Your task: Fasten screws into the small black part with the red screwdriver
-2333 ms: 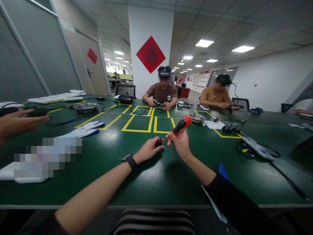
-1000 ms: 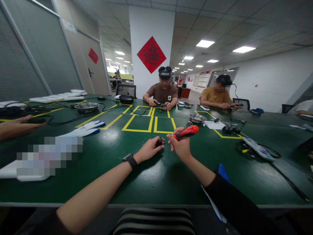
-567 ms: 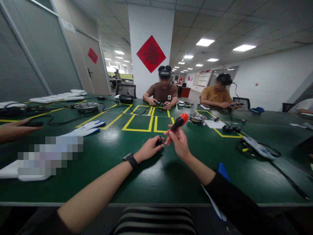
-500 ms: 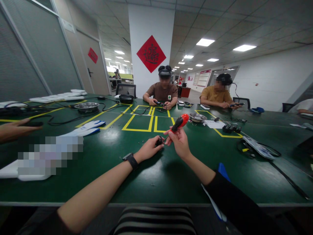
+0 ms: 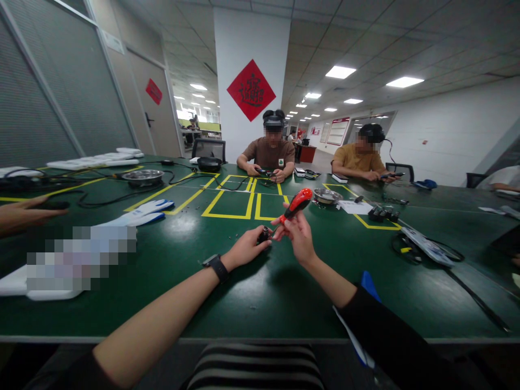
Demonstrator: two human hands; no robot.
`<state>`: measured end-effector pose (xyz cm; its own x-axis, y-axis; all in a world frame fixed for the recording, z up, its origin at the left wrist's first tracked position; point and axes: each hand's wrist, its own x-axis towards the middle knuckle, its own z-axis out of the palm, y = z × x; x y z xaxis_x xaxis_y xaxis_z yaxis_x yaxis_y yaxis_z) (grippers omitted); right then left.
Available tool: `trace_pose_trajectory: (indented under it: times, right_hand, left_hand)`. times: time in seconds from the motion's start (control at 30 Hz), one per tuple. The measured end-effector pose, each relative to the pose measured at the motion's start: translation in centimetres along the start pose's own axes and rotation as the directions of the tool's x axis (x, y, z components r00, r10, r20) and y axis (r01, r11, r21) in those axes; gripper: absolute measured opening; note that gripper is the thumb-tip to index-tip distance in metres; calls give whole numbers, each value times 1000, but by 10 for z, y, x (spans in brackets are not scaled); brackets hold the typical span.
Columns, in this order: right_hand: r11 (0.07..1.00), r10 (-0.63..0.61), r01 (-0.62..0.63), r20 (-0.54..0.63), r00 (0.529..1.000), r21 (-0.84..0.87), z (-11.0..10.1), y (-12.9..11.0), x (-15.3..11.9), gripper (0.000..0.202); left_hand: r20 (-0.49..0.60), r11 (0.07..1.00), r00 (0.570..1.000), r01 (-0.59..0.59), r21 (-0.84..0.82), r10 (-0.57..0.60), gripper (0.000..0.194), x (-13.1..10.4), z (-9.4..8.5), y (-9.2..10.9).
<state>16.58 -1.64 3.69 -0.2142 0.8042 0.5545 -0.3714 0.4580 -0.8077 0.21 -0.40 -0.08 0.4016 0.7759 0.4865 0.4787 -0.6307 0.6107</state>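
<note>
Over the middle of the green table (image 5: 227, 314), my right hand (image 5: 299, 238) grips a screwdriver (image 5: 298, 205) with a red and black handle. Its handle points up and to the right, and the shaft slopes down to the left. My left hand (image 5: 246, 248), with a dark watch on the wrist, is closed on a small black part (image 5: 264, 234). The screwdriver's tip meets or nearly meets this part; the fingers hide the exact contact. Much of the black part is covered too, so its kind cannot be made out.
White-and-blue gloves (image 5: 152, 210) lie at the left, near another person's hand (image 5: 28, 214). Metal bowls (image 5: 327, 196) stand farther back. Black blocks (image 5: 384, 214), a power strip (image 5: 426, 246) and cables lie at the right. Two people sit across the table.
The screwdriver's handle has turned in my right hand, showing more red on its upper side. Both hands stay at nearly the same place.
</note>
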Motion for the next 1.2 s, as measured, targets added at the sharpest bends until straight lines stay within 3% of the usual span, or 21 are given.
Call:
trace_pose_trajectory:
  times: [0.23,0.53,0.8,1.03,1.2]
  right_hand:
    - [995,-27,23,-42,999,-100,4,2,1,22]
    - [997,7,-13,-83,997,-71,1,7,2,34]
    - [1000,24,-24,-8,1000,-7,1,3,0,36]
    - [997,-22,17,-77,997,-72,2,5,3,30]
    - [997,4,-13,-119,993,-77,1,5,3,38]
  left_hand:
    - [8,999,1000,9,32,-10,19,0,1,-2]
    - [18,1000,1000,21,-7,-21,22,0,0,0]
    - [11,1000,1000,5,-20,-5,18,0,1,0]
    - [8,1000,1000,5,12,-5,19,0,0,0]
    - [17,1000,1000,3,13,-3,19,0,-1,-1]
